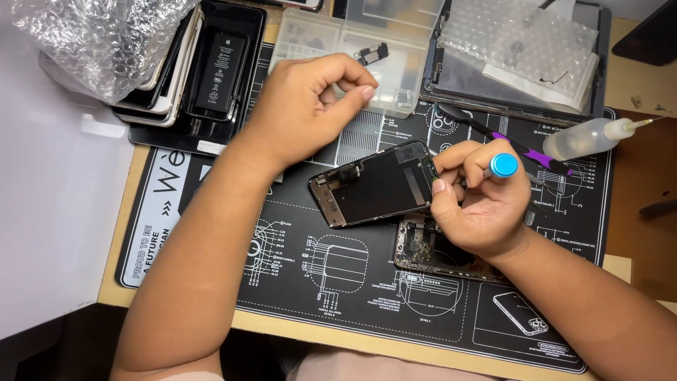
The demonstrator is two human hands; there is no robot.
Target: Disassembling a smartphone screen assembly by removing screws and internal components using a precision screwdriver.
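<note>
Your right hand (479, 204) is curled closed around a small screwdriver with a blue cap (503, 165), its tip hidden behind your fingers near the right edge of the phone screen panel (374, 185), which lies face down and tilted across the black repair mat (296, 261). Your left hand (310, 106) hovers above the mat with thumb and forefinger pinched together; whether something tiny sits between them is too small to tell. The panel is already lifted off the phone body (430, 250), which lies just below your right hand with its insides exposed, so the opening looks done, while the panel seems not yet fully freed at the edge where you are working. Behind your left hand sits a clear parts box (352, 35), and to its left a stack of opened phones with a black battery (220, 70) on top. A purple-handled tool (522, 149) and a small squeeze bottle (585, 137) lie near your right hand.
</note>
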